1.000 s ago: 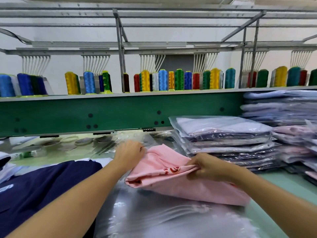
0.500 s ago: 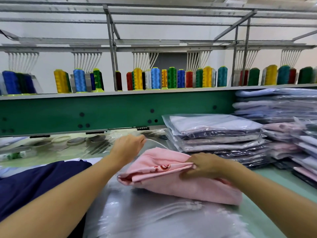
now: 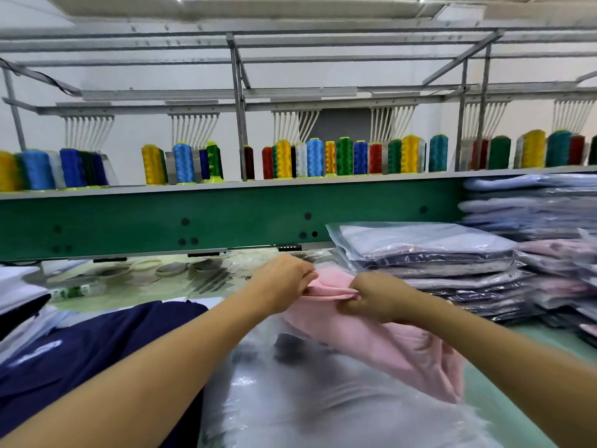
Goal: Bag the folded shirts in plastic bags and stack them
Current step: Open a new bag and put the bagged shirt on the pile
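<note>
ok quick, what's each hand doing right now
Left hand: closed, pinching the far edge of the pink shirt.
Right hand: closed, pinching the same edge, just beside the left.

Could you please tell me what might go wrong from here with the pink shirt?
The left grip and right grip pinch only the far edge of the pink shirt, so its fold may fall open. The loose clear plastic bags beneath look slippery and could slide or bunch. The stack of bagged shirts sits close to the right grip and might get knocked.
</note>
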The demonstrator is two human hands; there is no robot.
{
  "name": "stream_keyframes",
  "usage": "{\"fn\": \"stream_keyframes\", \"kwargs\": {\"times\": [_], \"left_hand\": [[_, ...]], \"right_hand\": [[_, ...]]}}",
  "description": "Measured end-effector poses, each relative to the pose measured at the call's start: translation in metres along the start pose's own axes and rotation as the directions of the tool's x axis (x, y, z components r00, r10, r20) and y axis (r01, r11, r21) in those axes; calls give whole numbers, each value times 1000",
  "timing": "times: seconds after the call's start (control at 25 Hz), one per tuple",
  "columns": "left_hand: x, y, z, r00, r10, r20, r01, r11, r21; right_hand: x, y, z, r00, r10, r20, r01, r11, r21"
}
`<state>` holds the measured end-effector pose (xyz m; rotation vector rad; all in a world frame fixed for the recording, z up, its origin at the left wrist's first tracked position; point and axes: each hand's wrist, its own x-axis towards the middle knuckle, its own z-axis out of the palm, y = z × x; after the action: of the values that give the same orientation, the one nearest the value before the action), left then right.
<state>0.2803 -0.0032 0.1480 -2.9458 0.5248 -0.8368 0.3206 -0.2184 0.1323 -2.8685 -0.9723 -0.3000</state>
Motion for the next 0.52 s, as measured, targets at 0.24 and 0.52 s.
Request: {"fn": "stream_keyframes", "kwargs": {"times": [0.24, 0.52], "left_hand": [[14, 40, -19, 989, 112, -97, -112, 994, 8], [-45, -16, -12, 831, -548, -92, 507, 816, -279]], "right_hand": [[10, -49, 5, 989, 103, -108, -80, 977, 197], [-8, -68, 8, 951, 270, -148, -148, 823, 548]]}}
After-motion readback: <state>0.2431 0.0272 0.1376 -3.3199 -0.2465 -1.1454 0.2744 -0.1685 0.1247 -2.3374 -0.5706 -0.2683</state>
